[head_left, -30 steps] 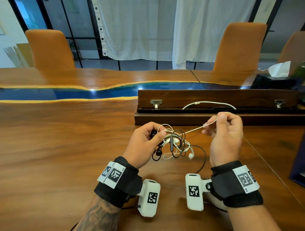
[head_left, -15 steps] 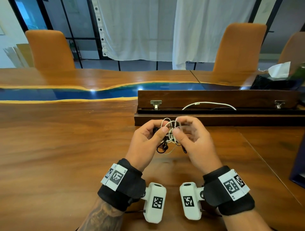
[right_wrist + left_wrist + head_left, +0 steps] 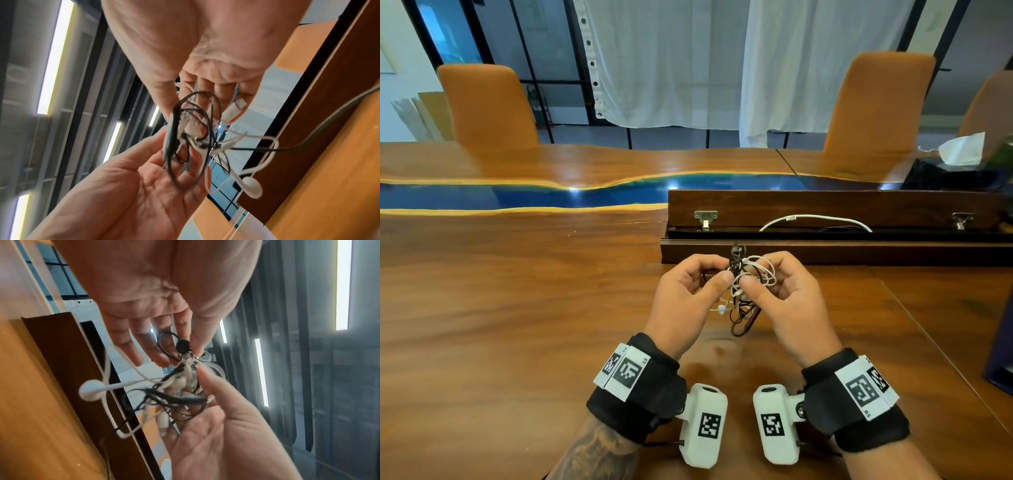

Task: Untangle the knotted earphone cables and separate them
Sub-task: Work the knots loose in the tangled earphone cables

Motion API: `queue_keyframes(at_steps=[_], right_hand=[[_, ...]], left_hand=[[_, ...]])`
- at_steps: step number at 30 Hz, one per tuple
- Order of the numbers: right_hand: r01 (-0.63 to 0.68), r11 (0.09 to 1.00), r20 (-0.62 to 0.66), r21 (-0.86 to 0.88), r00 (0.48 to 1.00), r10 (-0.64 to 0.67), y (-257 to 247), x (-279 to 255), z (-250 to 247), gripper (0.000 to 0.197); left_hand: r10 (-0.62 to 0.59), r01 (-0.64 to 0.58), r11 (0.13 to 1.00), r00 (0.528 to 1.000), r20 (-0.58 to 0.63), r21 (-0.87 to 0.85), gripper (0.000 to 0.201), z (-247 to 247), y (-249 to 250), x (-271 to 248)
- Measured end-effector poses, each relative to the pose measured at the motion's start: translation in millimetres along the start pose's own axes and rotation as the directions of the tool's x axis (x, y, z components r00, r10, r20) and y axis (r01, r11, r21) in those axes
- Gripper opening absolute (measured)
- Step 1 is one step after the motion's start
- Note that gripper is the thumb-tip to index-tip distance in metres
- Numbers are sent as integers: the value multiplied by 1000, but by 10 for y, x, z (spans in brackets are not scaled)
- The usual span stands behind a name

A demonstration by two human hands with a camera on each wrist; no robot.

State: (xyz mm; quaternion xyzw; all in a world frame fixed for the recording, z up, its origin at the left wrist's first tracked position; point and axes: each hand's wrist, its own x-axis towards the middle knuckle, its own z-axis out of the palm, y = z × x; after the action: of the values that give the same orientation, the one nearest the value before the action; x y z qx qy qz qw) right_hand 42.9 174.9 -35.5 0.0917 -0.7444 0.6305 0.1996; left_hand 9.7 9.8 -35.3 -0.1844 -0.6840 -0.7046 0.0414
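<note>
A knotted bundle of white and black earphone cables [image 3: 744,281] hangs above the wooden table [image 3: 517,325], between my two hands. My left hand [image 3: 720,272] pinches its left side with thumb and fingertips, close to a black earbud [image 3: 182,345]. My right hand [image 3: 762,274] grips the right side, thumb on the knot. Loose black loops [image 3: 743,322] and a white earbud [image 3: 721,309] dangle below. In the wrist views the tangle [image 3: 180,386] [image 3: 191,129] sits between both palms; a white plug [image 3: 234,108] lies against my right fingers, and a white earbud [image 3: 252,186] sticks out sideways.
A long dark wooden box [image 3: 825,209] with its lid raised stands just beyond my hands, with a white cable [image 3: 815,218] inside. Orange chairs [image 3: 489,106] stand across the table. A tissue box [image 3: 959,150] sits at the far right, and a dark object [image 3: 1001,342] at the right edge.
My right hand, which was drawing a white strand out to the right, has come back to the bundle. Both hands now hold the tangle close together, slightly higher and farther forward.
</note>
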Motion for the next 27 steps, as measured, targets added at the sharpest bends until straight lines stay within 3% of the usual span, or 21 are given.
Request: queue_keyframes(at_steps=[2, 6, 12, 17, 23, 27], right_hand=[[-1, 1000, 18, 11, 1000, 1, -25, -16, -14, 15], [-38, 999, -53, 35, 998, 39, -52, 0, -13, 39], [-29, 999, 1, -20, 1000, 29, -33, -1, -14, 22], [-34, 999, -74, 41, 997, 37, -39, 7, -5, 10], [-113, 993, -88, 19, 990, 114, 12, 20, -1, 14], [-111, 993, -116, -38, 988, 106, 27, 35, -23, 15]], left_hand=[[11, -11, 1000, 1000, -5, 12, 14, -14, 1, 4], [33, -33, 998, 999, 13, 46, 15, -12, -24, 5], [22, -24, 999, 997, 76, 27, 18, 22, -9, -19], [-6, 9, 1000, 989, 149, -24, 22, 41, 22, -33], [47, -46, 999, 998, 35, -9, 18, -19, 63, -22], [73, -74, 997, 996, 56, 21, 19, -14, 82, -25]])
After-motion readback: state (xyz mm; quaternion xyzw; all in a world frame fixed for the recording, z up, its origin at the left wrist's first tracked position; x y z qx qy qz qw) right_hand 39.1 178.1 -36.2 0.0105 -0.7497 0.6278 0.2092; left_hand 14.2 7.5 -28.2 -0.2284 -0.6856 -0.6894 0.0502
